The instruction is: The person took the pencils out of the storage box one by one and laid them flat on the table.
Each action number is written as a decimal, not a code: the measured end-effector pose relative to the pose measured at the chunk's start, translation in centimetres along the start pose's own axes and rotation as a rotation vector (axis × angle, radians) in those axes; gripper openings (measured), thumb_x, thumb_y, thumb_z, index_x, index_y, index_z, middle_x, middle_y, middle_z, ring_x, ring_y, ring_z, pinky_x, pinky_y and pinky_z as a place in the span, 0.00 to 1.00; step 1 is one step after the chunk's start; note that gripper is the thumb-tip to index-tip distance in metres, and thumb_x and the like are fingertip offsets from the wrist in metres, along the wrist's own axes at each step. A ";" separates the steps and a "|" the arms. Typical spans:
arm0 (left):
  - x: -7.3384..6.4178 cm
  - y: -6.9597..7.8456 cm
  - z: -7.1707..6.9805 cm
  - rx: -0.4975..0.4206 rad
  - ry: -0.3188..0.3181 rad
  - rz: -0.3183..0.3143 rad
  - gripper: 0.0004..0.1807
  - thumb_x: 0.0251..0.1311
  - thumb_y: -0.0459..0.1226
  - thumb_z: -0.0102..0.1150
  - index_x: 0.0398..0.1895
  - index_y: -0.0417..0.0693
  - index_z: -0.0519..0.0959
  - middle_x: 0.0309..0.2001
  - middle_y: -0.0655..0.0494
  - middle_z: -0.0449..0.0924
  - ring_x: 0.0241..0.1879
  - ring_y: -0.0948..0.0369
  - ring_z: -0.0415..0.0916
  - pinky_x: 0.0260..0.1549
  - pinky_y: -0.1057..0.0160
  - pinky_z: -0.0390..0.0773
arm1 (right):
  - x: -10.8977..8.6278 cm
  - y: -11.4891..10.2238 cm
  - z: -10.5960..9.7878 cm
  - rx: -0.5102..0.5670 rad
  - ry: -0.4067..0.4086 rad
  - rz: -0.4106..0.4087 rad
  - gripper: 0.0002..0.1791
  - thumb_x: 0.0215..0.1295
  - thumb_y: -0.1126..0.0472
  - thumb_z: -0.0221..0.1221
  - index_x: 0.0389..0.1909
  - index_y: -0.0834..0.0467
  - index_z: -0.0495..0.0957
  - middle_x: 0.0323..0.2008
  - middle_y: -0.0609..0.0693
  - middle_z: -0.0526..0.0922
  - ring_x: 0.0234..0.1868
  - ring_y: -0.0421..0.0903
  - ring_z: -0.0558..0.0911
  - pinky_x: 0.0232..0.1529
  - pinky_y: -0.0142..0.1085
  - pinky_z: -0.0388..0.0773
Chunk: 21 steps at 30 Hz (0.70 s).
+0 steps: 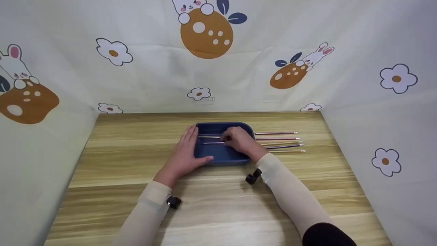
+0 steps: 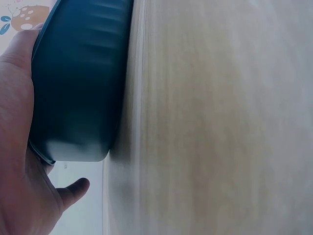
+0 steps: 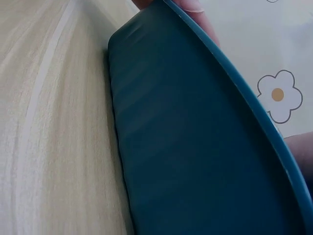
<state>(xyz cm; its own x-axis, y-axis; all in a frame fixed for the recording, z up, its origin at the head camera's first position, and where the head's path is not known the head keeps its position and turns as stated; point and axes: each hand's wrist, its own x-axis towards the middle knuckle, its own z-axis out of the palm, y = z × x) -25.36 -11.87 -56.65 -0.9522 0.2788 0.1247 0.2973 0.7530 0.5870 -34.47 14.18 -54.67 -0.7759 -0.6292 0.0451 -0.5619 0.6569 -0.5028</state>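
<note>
Two pale sleeves [image 1: 293, 191] come up from the bottom of my head view, a small black camera [image 1: 174, 202] on the inner side of each wrist. My left hand [image 1: 184, 153], left of centre, has its fingers stretched along the tray's left end, thumb spread over the near rim; it steadies the tray [image 1: 228, 163] without clenching. In the left wrist view that palm fills the left edge, against the rim. My right hand [image 1: 239, 139], right of centre, has curled fingers and pinches the held pencil [image 1: 213, 143] above the tray floor. Its visible length points left from the fingertips toward my left hand; I can't tell whether it touches the floor. A second pencil [image 1: 209, 137] lies just beyond, nearly parallel, running up to my right fingers; whether they touch it I can't tell. The right wrist view gives me mostly the tray's wall, which hides the pinch.

For room, I have wood [image 1: 222, 205] from the tray's near side down to the frame bottom, and a wide stretch at left. The rim curves at each corner, with my right wrist crossing its right side. Five pencils [image 1: 278, 139] lie right of the tray, eraser ends outward. A strip of wood separates the far rim from the printed cloth [image 1: 150, 85] across the top.
</note>
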 end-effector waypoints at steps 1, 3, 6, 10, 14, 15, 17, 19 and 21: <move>0.0 0.0 0.0 0.001 -0.001 0.002 0.71 0.61 0.69 0.73 0.92 0.43 0.45 0.92 0.49 0.39 0.90 0.51 0.34 0.83 0.37 0.52 | 0.0 0.0 0.0 0.003 0.000 0.002 0.08 0.67 0.72 0.74 0.45 0.62 0.94 0.40 0.54 0.92 0.43 0.50 0.87 0.49 0.46 0.86; 0.0 0.0 0.0 0.002 -0.001 0.004 0.71 0.61 0.69 0.73 0.92 0.42 0.45 0.92 0.49 0.39 0.90 0.51 0.34 0.83 0.37 0.51 | -0.1 0.0 0.0 0.004 0.001 0.007 0.08 0.67 0.72 0.73 0.44 0.61 0.94 0.40 0.54 0.92 0.43 0.50 0.87 0.49 0.46 0.86; 0.0 0.1 -0.1 0.002 -0.007 0.000 0.71 0.61 0.70 0.73 0.92 0.43 0.45 0.92 0.49 0.39 0.90 0.51 0.34 0.83 0.38 0.51 | -0.1 0.1 0.1 0.003 0.001 0.002 0.08 0.67 0.72 0.73 0.44 0.61 0.94 0.41 0.53 0.93 0.43 0.49 0.87 0.49 0.46 0.85; 0.0 0.1 -0.1 0.000 -0.010 0.002 0.71 0.61 0.69 0.74 0.92 0.42 0.45 0.92 0.49 0.39 0.90 0.51 0.34 0.84 0.40 0.51 | -0.1 0.2 0.0 -0.004 -0.003 -0.045 0.07 0.69 0.71 0.72 0.43 0.60 0.94 0.42 0.52 0.93 0.46 0.50 0.88 0.53 0.46 0.85; 0.0 0.2 -0.1 0.006 -0.015 0.003 0.71 0.61 0.70 0.72 0.92 0.42 0.46 0.92 0.50 0.39 0.90 0.51 0.34 0.85 0.43 0.51 | -0.3 0.1 -0.3 0.012 0.016 -0.094 0.07 0.69 0.70 0.71 0.44 0.60 0.94 0.43 0.53 0.92 0.47 0.50 0.88 0.53 0.47 0.85; 0.0 0.2 -0.1 0.009 -0.017 0.002 0.71 0.61 0.70 0.72 0.92 0.42 0.46 0.92 0.50 0.39 0.90 0.51 0.34 0.85 0.43 0.51 | -0.4 0.1 -0.4 0.018 0.022 -0.100 0.07 0.69 0.70 0.71 0.45 0.60 0.94 0.43 0.54 0.92 0.46 0.50 0.88 0.52 0.47 0.85; 0.0 0.2 -0.2 0.009 -0.018 0.001 0.71 0.61 0.71 0.72 0.92 0.42 0.46 0.92 0.50 0.38 0.90 0.51 0.34 0.84 0.43 0.51 | -0.6 0.0 -0.6 0.032 0.032 -0.112 0.08 0.69 0.70 0.70 0.45 0.60 0.93 0.42 0.54 0.91 0.45 0.50 0.87 0.52 0.46 0.85; 0.0 0.2 -0.1 0.011 -0.018 0.000 0.71 0.61 0.71 0.71 0.92 0.42 0.46 0.92 0.50 0.38 0.90 0.50 0.34 0.84 0.42 0.52 | -0.8 -0.2 -0.9 0.047 0.033 -0.123 0.08 0.69 0.70 0.70 0.46 0.60 0.93 0.42 0.53 0.90 0.45 0.49 0.87 0.51 0.45 0.85; 0.0 0.1 -0.1 0.010 -0.020 -0.004 0.71 0.61 0.71 0.71 0.92 0.43 0.45 0.92 0.50 0.38 0.90 0.51 0.33 0.84 0.42 0.52 | -1.0 -0.4 -1.3 0.066 0.036 -0.141 0.09 0.68 0.70 0.70 0.46 0.60 0.93 0.42 0.53 0.90 0.44 0.49 0.86 0.50 0.45 0.85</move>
<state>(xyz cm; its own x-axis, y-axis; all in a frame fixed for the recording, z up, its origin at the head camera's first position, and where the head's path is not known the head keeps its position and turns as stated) -25.32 -11.83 -56.50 -0.9517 0.2879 0.1065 0.2947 0.7601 0.5792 -33.81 15.11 -53.45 -0.7009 -0.6974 0.1496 -0.6471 0.5335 -0.5447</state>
